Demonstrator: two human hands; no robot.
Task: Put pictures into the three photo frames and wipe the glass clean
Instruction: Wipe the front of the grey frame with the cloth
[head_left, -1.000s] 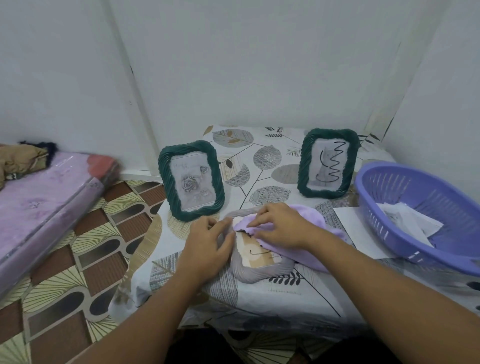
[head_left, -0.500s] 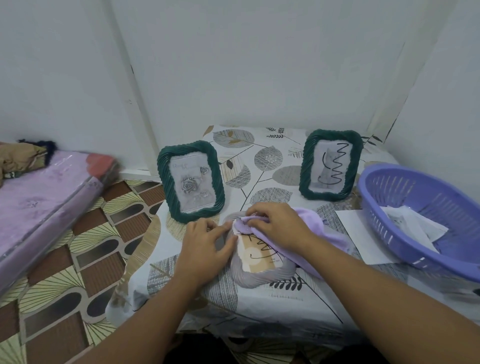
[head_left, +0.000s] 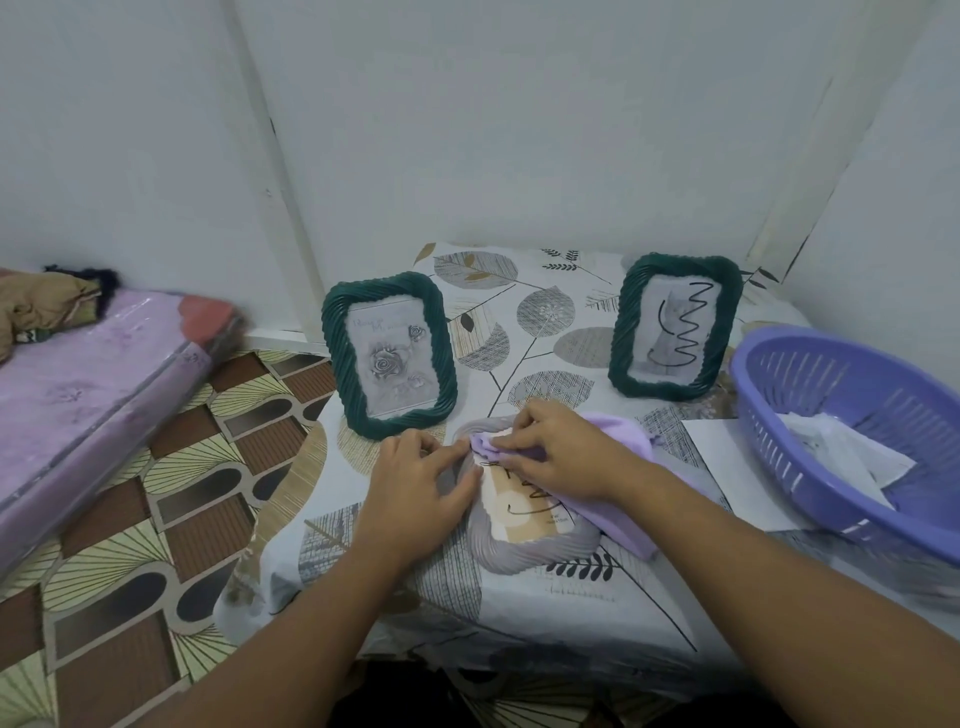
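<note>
A grey rope-edged photo frame (head_left: 535, 550) lies flat near the table's front, with a tan picture under its glass. My right hand (head_left: 558, 452) presses a lilac cloth (head_left: 621, 434) onto the upper part of that glass, fingers curled over the bunched cloth. My left hand (head_left: 415, 483) rests on the frame's left edge and holds it down, thumb against the rim. Two green frames stand upright behind: one with a rose picture (head_left: 389, 356) at the left, one with a squiggle picture (head_left: 675, 327) at the right.
A purple plastic basket (head_left: 831, 415) with loose papers sits at the table's right edge, over a white sheet (head_left: 727, 467). The small table has a leaf-print cover (head_left: 519, 312) and stands in a wall corner. A pink mattress (head_left: 78, 395) lies on the patterned floor at the left.
My right hand has slid the cloth slightly up and left across the glass, uncovering more of the picture's lower part. My left hand keeps its place on the frame's edge.
</note>
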